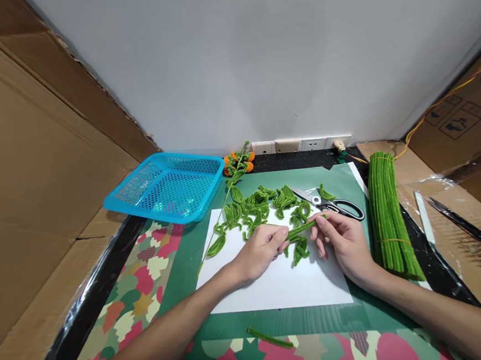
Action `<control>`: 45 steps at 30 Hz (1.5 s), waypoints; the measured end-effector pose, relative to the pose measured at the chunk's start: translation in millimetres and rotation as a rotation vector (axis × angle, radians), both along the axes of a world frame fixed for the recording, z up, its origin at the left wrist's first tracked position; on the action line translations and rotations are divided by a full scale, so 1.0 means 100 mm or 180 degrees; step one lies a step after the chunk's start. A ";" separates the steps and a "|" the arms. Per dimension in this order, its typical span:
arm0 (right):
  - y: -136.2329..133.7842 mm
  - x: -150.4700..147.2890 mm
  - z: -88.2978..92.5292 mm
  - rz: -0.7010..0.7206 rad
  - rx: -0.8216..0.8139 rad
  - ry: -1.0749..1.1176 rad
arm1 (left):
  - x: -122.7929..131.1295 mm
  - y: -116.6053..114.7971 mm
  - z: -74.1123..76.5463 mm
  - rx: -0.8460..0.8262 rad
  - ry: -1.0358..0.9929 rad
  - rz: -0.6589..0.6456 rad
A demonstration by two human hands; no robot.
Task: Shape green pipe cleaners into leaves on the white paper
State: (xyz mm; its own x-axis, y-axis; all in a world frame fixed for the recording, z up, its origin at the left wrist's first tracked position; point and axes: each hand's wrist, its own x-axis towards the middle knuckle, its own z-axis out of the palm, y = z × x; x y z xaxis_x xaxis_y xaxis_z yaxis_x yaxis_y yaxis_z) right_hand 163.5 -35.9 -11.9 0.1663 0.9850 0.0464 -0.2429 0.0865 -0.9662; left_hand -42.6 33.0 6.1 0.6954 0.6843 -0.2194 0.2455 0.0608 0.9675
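Observation:
My left hand [259,251] and my right hand [342,239] together hold one green pipe cleaner [303,228], each pinching an end just above a white sheet [274,285]. Both hands have their fingers closed on it. Behind them lies a pile of bent green pipe-cleaner pieces [259,206]. A few more bent pieces [299,249] rest between my hands.
A blue mesh basket [168,187] sits at the back left. Scissors [334,205] lie behind my right hand. A bundle of straight green pipe cleaners [387,213] lies to the right. An orange flower stem [236,166] and one loose green piece [270,338] are also there. Cardboard walls flank both sides.

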 end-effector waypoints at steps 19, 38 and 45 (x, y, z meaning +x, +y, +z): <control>0.00 0.01 0.01 -0.0022 -0.0151 -0.0109 | 0.00 -0.01 0.01 0.0108 0.0087 -0.0030; -0.01 0.02 -0.02 0.0120 -0.0164 0.0018 | -0.01 -0.01 0.05 0.0229 0.0149 -0.0145; -0.01 0.03 -0.02 0.0143 -0.0152 -0.0002 | -0.01 -0.01 0.05 0.0298 0.0173 -0.0195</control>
State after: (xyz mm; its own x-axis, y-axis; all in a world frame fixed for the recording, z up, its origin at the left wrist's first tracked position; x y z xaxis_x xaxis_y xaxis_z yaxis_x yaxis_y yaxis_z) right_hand 166.3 -37.0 -13.6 0.1217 0.9926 -0.0007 -0.2448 0.0294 -0.9691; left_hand -44.0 32.3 11.0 0.7253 0.6602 -0.1951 0.2983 -0.0459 0.9534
